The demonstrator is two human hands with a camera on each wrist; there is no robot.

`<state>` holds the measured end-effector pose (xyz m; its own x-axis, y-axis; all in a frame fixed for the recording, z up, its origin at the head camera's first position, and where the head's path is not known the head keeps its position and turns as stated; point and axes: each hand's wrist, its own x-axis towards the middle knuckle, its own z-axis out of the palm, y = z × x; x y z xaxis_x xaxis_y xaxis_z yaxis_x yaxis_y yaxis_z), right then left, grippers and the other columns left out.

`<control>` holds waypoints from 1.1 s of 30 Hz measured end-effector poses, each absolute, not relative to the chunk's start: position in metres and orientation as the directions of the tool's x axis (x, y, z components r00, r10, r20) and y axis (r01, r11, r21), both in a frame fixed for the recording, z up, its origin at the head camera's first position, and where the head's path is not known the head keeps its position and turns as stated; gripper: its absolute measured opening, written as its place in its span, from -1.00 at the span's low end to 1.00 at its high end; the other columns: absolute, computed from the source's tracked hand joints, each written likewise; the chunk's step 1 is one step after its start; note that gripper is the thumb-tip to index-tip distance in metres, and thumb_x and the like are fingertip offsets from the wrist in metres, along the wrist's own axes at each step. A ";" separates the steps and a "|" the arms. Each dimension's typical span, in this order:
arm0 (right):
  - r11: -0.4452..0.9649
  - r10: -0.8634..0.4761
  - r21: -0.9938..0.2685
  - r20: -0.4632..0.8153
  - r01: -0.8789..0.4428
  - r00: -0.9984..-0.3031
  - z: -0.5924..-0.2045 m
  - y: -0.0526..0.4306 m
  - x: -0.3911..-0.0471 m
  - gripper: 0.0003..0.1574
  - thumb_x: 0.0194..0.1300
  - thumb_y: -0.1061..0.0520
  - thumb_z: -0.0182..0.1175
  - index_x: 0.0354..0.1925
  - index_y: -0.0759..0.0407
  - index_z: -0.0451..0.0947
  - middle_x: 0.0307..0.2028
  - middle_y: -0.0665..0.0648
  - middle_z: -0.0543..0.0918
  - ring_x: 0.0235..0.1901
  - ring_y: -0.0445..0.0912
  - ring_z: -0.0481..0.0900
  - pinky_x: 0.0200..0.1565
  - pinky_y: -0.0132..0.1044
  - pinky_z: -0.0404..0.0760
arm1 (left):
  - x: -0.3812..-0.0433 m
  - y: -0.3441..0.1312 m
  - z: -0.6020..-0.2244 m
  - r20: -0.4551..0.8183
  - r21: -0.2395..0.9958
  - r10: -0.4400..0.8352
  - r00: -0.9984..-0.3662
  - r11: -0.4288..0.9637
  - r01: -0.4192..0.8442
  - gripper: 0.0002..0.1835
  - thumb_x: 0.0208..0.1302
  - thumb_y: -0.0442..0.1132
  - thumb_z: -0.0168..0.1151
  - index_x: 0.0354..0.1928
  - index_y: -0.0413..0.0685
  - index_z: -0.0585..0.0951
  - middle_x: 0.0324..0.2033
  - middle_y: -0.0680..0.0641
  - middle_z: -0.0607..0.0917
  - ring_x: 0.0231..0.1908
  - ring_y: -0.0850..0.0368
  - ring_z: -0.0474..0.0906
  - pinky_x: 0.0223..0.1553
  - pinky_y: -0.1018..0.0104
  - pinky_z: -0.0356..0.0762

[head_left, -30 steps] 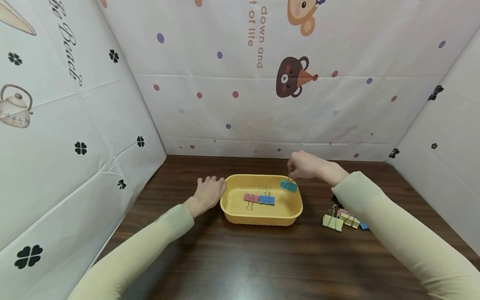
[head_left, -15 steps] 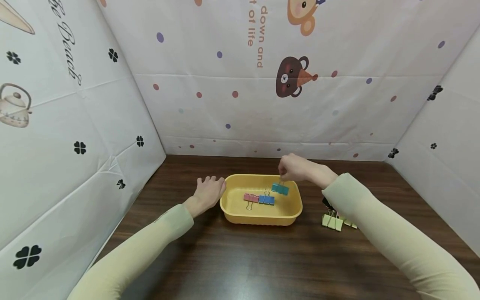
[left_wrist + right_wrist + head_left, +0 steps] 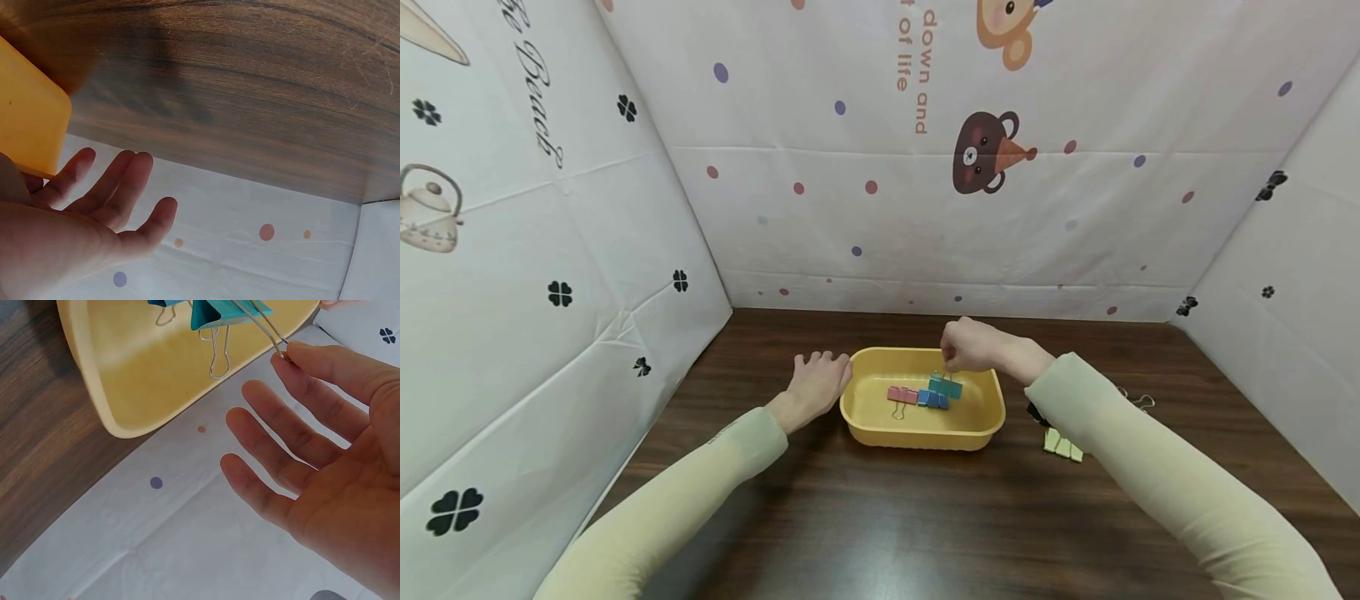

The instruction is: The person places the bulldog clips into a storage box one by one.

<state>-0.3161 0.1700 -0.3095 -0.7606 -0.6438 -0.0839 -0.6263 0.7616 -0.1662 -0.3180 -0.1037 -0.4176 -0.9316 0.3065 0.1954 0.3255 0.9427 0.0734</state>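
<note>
The tray (image 3: 917,438) appeared smooth, satin-finished plastic; the teal clip (image 3: 946,387) had a smooth painted-metal body and shiny bare-metal wire handles (image 3: 218,377). The table (image 3: 880,508) showed glossy wood grain (faintly scratched), the backdrop (image 3: 865,217) creased, mostly matt sheeting.

There are two hands, one left hand (image 3: 816,385) and one right hand (image 3: 973,344), with two sleeves, one table (image 3: 887,517) and one yellow tray (image 3: 887,438). In or over the tray are three binder clips: one pink clip (image 3: 902,395), one blue clip (image 3: 932,401) and one teal clip (image 3: 945,386). Elsewhere one pale green clip (image 3: 1062,445) shows, plus wire handles (image 3: 1144,401) whose clips are hidden and cannot be counted.
</note>
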 end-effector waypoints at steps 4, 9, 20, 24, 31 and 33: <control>0.764 -0.641 -0.178 -0.105 -0.620 -0.760 -0.311 0.166 -0.316 -0.90 0.18 0.24 0.27 -0.47 0.17 0.68 -0.49 0.04 0.69 -0.55 -0.19 0.53 -0.40 -0.33 0.52 | -0.318 -0.104 -0.417 0.190 0.068 0.306 -0.933 0.944 0.323 -0.61 0.54 -0.05 -0.28 -0.09 -0.04 0.56 -0.19 -0.17 0.66 -0.11 -0.17 0.54 -0.04 -0.24 0.37; 0.759 -0.647 -0.179 -0.106 -0.626 -0.755 -0.312 0.162 -0.315 -0.88 0.19 0.22 0.27 -0.48 0.14 0.67 -0.47 0.05 0.69 -0.53 -0.19 0.55 -0.39 -0.32 0.54 | -0.318 -0.104 -0.416 0.190 0.069 0.304 -0.933 0.944 0.322 -0.61 0.54 -0.05 -0.28 -0.12 -0.04 0.56 -0.21 -0.16 0.66 -0.13 -0.16 0.54 -0.05 -0.23 0.36; 0.763 -0.642 -0.212 -0.150 -0.610 -0.752 -0.319 0.154 -0.315 -0.86 0.21 0.24 0.23 -0.47 0.16 0.68 -0.49 0.04 0.68 -0.55 -0.19 0.53 -0.42 -0.35 0.50 | -0.319 -0.104 -0.418 0.195 0.071 0.305 -0.932 0.943 0.324 -0.61 0.53 -0.05 -0.27 -0.10 -0.04 0.57 -0.19 -0.17 0.66 -0.12 -0.17 0.55 -0.05 -0.24 0.37; 0.767 -0.638 -0.216 -0.158 -0.604 -0.753 -0.320 0.153 -0.315 -0.86 0.21 0.24 0.23 -0.46 0.15 0.68 -0.50 0.03 0.67 -0.54 -0.20 0.51 -0.41 -0.36 0.49 | -0.319 -0.104 -0.419 0.195 0.069 0.306 -0.932 0.943 0.324 -0.62 0.53 -0.05 -0.26 -0.10 -0.03 0.57 -0.20 -0.17 0.66 -0.12 -0.17 0.55 -0.05 -0.24 0.37; 0.767 -0.639 -0.206 -0.157 -0.608 -0.753 -0.321 0.152 -0.316 -0.87 0.22 0.23 0.24 -0.46 0.14 0.68 -0.48 0.03 0.68 -0.53 -0.19 0.54 -0.40 -0.34 0.51 | -0.319 -0.104 -0.418 0.189 0.069 0.303 -0.934 0.945 0.320 -0.59 0.53 -0.03 -0.29 -0.08 -0.03 0.56 -0.20 -0.15 0.66 -0.12 -0.16 0.55 -0.05 -0.22 0.37; 0.770 -0.635 -0.205 -0.152 -0.605 -0.757 -0.321 0.152 -0.316 -0.87 0.22 0.23 0.24 -0.44 0.16 0.69 -0.47 0.03 0.68 -0.52 -0.19 0.53 -0.39 -0.34 0.51 | -0.319 -0.104 -0.418 0.194 0.070 0.305 -0.933 0.944 0.323 -0.60 0.53 -0.04 -0.28 -0.11 -0.03 0.56 -0.22 -0.15 0.66 -0.13 -0.16 0.55 -0.05 -0.22 0.37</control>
<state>-0.3161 0.1518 -0.3209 -0.7571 -0.6354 -0.1518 -0.6047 0.7696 -0.2050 -0.3189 -0.1035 -0.4176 -0.9326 0.3045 0.1939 0.3229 0.9438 0.0704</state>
